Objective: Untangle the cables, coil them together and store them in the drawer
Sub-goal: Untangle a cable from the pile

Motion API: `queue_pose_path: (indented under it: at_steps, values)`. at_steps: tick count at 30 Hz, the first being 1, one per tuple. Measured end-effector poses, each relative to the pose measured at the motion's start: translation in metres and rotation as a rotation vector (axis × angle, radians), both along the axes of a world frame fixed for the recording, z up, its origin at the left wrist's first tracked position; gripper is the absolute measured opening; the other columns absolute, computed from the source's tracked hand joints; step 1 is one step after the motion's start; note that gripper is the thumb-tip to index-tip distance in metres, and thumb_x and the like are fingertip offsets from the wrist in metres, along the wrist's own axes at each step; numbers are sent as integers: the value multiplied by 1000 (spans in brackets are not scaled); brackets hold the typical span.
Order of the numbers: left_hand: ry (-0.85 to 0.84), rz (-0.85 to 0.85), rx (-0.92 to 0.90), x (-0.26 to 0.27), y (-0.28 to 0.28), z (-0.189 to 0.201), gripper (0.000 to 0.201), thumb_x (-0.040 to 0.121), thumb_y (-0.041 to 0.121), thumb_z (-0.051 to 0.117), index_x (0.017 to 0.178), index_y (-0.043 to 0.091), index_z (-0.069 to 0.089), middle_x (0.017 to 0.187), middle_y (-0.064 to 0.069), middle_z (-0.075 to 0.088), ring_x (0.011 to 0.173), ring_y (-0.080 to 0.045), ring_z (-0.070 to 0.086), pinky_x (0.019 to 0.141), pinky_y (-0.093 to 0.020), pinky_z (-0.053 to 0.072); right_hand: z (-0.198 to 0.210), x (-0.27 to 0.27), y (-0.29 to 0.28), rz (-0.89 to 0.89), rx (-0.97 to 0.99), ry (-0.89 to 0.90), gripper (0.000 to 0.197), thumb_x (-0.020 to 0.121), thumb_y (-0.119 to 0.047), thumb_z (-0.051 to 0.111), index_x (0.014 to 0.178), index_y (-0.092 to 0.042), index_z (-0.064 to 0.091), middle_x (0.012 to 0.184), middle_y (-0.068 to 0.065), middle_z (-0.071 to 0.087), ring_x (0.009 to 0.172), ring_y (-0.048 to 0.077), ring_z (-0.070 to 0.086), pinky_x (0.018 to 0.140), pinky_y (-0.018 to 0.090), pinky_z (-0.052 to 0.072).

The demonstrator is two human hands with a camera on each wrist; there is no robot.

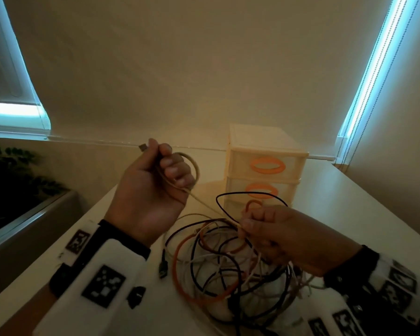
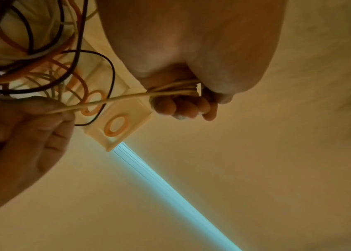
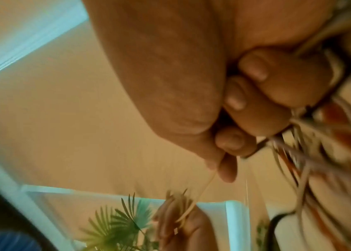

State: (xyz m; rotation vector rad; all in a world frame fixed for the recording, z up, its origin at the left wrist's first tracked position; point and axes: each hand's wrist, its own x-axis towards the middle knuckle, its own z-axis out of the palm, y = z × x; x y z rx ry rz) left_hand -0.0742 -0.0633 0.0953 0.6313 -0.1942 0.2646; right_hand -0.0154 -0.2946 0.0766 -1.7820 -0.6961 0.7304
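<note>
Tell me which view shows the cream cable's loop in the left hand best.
The head view: the cream cable loops clearly round the left hand's fingers. The left wrist view shows strands bunched under the fingers; the right wrist view shows it only blurred and far off.

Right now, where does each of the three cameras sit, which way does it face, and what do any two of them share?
Head: on the head, looking down at the table; left hand, right hand and both wrists show.
Left wrist: on the left wrist, along the left hand gripping the beige cable, towards the drawer unit.
Right wrist: on the right wrist, along the curled right hand; blurred cable tangle beside it.
Shared: all three show the beige cable stretched between the hands.
</note>
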Motion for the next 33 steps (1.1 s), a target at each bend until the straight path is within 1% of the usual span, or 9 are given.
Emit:
queue_pose_path:
  at_steps: [4, 8, 13, 16, 19, 21, 24, 29, 33]
  values:
    - [-106, -283, -8, -6, 8, 2, 43, 110, 39, 33, 81, 14, 53, 68, 3, 53, 56, -10, 52, 53, -23, 45, 11, 4, -8, -202, -200, -511, 25, 98, -37, 58, 79, -25, 70, 73, -1, 69, 64, 15, 63, 65, 28, 53]
    - [-121, -591, 351, -14, -19, -9, 39, 108, 37, 40, 83, 9, 49, 99, -26, 66, 91, -35, 65, 82, -39, 55, 18, 5, -10, -566, -106, -804, 33, 91, -49, 62, 73, -22, 67, 63, 1, 65, 64, 7, 61, 57, 26, 44]
    - [-39, -637, 450, -8, -41, -30, 37, 108, 34, 39, 96, 3, 54, 112, -24, 64, 111, -37, 60, 111, -53, 37, 26, -18, 3, -542, 288, -743, 25, 90, -40, 63, 76, -21, 71, 64, 2, 68, 55, 14, 61, 55, 28, 51]
    - [-73, -490, 326, -3, -37, -26, 39, 106, 38, 38, 101, 6, 60, 116, -24, 57, 108, -33, 59, 101, -45, 49, 26, -34, 6, -331, 392, -758, 12, 91, -24, 64, 90, -23, 76, 68, -8, 72, 59, 5, 68, 56, 11, 51]
    - [-109, -359, 131, 1, -28, -19, 39, 108, 41, 33, 97, 12, 57, 135, -33, 55, 122, -38, 59, 102, -40, 52, 14, -29, 2, -126, 202, -762, 18, 93, -22, 64, 103, -30, 77, 72, -13, 73, 67, 2, 70, 65, 9, 50]
    - [-60, -276, 42, 5, -25, -21, 41, 106, 40, 37, 84, 11, 57, 104, -19, 72, 101, -32, 69, 87, -36, 58, 2, -18, 0, -81, 60, -732, 15, 93, -27, 66, 98, -37, 76, 73, -12, 73, 67, 3, 70, 66, 16, 54]
    - [18, -216, 41, 8, -27, -26, 43, 107, 37, 35, 74, 14, 51, 59, 2, 47, 57, -15, 47, 55, -26, 45, -12, -7, -3, -189, -35, -815, 12, 90, -39, 66, 82, -32, 72, 71, -5, 68, 62, 10, 65, 64, 33, 55]
    - [30, -146, 55, 7, -23, -21, 39, 105, 36, 36, 74, 16, 48, 57, 4, 40, 54, -12, 40, 52, -24, 39, -14, -15, -2, -105, 63, -802, 15, 94, -34, 63, 79, -35, 65, 69, -4, 62, 59, 11, 56, 56, 19, 46]
    - [11, -52, 19, 9, -10, -16, 40, 106, 36, 35, 75, 15, 51, 62, 4, 45, 58, -14, 47, 54, -24, 44, -12, -5, -11, -104, -31, -693, 20, 96, -34, 60, 76, -32, 63, 68, -9, 64, 57, 7, 57, 59, 25, 50]
